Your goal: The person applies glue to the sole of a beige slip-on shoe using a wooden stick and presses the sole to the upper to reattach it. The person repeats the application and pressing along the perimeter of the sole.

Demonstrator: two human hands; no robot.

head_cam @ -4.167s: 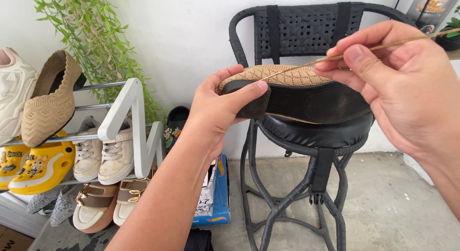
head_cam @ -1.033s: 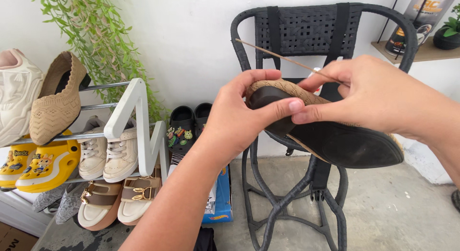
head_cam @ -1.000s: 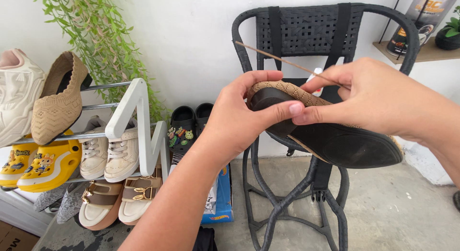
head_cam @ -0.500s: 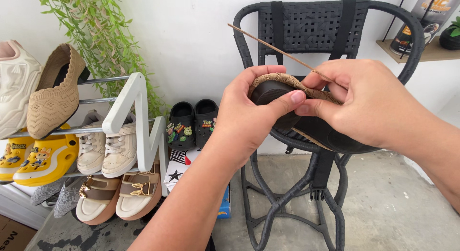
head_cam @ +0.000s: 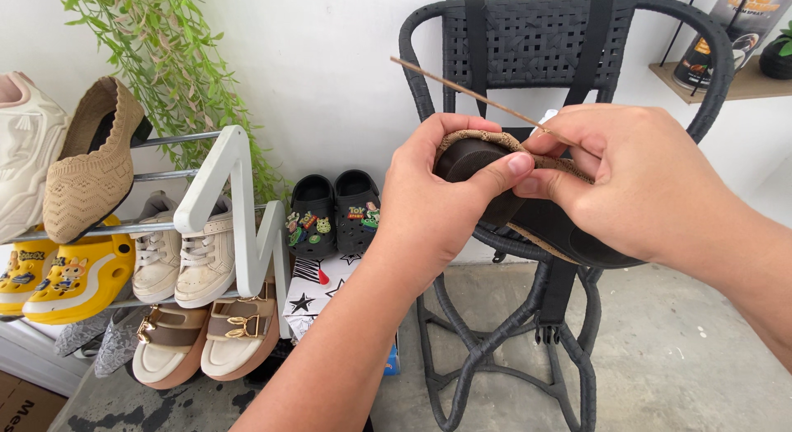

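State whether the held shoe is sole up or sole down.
Sole up: the shoe's dark heel and sole face the camera, gripped by left hand and right hand.

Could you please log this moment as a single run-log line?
left hand: holds heel of tan knit shoe | right hand: pinches thin wooden stick at shoe | behind: black woven chair

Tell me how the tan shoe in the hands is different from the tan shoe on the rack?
The shoe in the hands is gripped at its heel by the left hand and right hand, dark sole facing the camera; the shoe on the rack leans alone, toe down, showing its knit upper. A thin stick pokes at the held shoe; nothing touches the rack one. Both are tan, woven-looking flats.
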